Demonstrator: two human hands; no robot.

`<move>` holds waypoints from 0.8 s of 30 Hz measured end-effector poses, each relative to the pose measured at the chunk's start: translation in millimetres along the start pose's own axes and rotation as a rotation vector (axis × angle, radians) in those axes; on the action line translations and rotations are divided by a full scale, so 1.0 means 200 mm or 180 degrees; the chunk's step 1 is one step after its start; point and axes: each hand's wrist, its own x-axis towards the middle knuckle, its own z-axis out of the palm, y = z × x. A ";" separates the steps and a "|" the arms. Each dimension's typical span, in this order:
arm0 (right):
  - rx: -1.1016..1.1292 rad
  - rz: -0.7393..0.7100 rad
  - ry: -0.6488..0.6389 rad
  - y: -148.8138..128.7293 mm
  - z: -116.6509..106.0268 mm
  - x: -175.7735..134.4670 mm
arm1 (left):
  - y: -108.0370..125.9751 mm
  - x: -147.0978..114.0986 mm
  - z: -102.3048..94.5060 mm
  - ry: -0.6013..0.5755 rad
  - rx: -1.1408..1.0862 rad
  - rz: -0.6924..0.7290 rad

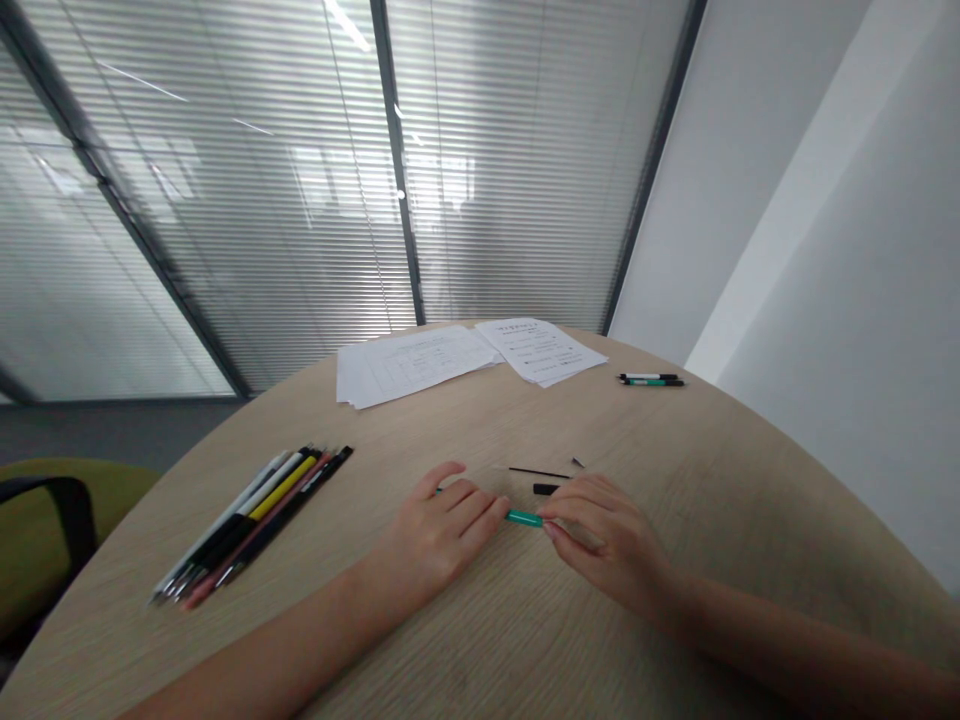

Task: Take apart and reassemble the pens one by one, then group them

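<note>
A green pen barrel (524, 518) lies across between my two hands, low over the table. My left hand (448, 522) is wrapped round its left part, with a bit of green showing by the index finger. The fingertips of my right hand (607, 535) pinch the barrel's right end; whether a small part sits in that pinch is hidden. Just beyond the right hand lie a thin dark ink refill (540, 472), a short black pen part (545, 489), partly covered by the fingers, and a tiny dark pen tip (577, 462).
A bundle of several pens and pencils (259, 515) lies at the left. Printed sheets (420, 362) spread along the far edge of the round wooden table (420, 650). Two pens (651, 380) rest at the far right. A green chair (120, 500) stands beyond the left edge.
</note>
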 end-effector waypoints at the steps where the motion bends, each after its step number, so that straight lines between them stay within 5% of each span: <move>1: -0.0010 0.0011 -0.0008 0.00 0.00 0.00 | 0.00 0.00 0.00 -0.0011 -0.0007 -0.0001; 17: 0.0011 0.0346 -0.0473 0.04 0.05 -0.02 | 0.04 -0.01 -0.06 -0.0083 -0.0782 -0.0175; 24: 0.0010 0.0351 -0.0467 0.03 0.05 -0.02 | 0.01 0.03 -0.12 0.0100 0.0150 -0.0127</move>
